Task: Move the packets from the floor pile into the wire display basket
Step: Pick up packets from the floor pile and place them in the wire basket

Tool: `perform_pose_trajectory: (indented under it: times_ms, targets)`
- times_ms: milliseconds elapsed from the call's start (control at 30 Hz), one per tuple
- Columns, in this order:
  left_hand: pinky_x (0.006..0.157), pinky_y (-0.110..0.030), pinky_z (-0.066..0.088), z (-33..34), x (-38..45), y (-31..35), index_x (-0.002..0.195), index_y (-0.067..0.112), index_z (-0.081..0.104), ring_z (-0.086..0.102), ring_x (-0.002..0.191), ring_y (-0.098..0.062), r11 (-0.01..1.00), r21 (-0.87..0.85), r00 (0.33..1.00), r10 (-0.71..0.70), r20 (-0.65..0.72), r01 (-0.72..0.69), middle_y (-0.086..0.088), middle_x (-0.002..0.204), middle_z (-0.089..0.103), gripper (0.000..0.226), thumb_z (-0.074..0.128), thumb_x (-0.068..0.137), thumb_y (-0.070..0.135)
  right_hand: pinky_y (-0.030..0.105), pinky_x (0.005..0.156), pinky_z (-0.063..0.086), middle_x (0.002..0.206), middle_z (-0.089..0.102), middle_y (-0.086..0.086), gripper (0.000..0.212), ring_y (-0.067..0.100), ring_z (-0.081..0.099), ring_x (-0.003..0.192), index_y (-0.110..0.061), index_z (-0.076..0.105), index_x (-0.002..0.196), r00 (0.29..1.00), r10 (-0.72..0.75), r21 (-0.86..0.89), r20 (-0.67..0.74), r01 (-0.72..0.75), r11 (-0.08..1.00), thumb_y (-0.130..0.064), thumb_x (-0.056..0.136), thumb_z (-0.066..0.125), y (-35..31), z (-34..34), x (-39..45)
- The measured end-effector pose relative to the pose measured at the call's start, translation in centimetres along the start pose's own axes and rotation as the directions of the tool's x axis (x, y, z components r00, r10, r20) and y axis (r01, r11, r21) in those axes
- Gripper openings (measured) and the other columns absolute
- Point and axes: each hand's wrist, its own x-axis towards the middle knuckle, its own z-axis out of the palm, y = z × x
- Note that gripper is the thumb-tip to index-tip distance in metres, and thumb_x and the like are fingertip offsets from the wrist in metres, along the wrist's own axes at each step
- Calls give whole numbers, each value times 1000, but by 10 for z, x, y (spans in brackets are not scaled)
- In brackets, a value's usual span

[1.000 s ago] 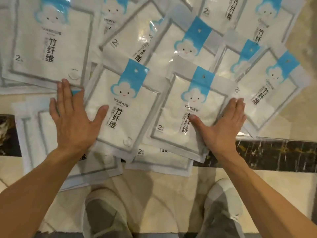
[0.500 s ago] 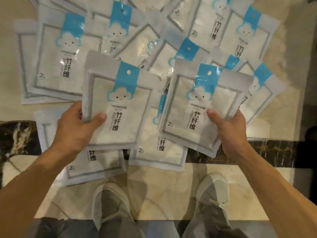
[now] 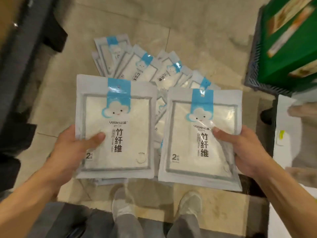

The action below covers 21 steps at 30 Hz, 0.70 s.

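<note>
White packets [image 3: 115, 127] [image 3: 202, 136] gripped in both hands [image 3: 68, 148] [image 3: 247, 152].

Packets [image 3: 114, 127] glossy clear plastic film, matt pale border, white fibrous cloth inside. Floor [image 3: 202, 36] smooth polished stone tile, beige. Basket [image 3: 255, 66] dark wire mesh. Shoes [image 3: 189, 206] grey fabric, matt.

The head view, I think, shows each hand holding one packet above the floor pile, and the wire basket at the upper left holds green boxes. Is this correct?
Not quite. In the head view the wire basket with the green boxes is at the upper right, not the upper left. The rest holds: the left hand and right hand each hold one packet above the floor pile.
</note>
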Motion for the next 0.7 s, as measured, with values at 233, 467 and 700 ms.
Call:
perform_pose_trajectory:
  times_ms: [233,467,700]
  targets:
    - [76,-42,63,-65,-125,174,114,21,68,77,92,-22,985,-147,996,84,-25,-87,-4,103,79,43,78,72,15,45,78,64,109,78,14,33,33,76,99,-6,68,121,987,-86,-74,133,97,993,-2,88,71,-191,52,-132]
    - [71,-43,65,-183,-268,310,121,11,66,76,97,-34,956,-197,971,190,-148,-217,-11,106,78,63,92,65,24,58,103,52,113,75,21,30,40,73,107,0,71,118,939,-228,-79,259,256,963,-2,88,72,-347,122,-288]
    - [92,-57,57,-284,-421,376,113,7,69,75,98,-37,897,-250,892,258,-371,-363,-14,105,78,45,80,70,13,35,72,64,102,78,16,32,27,77,86,2,70,117,807,-353,-53,474,426,903,2,84,71,-433,193,-436]
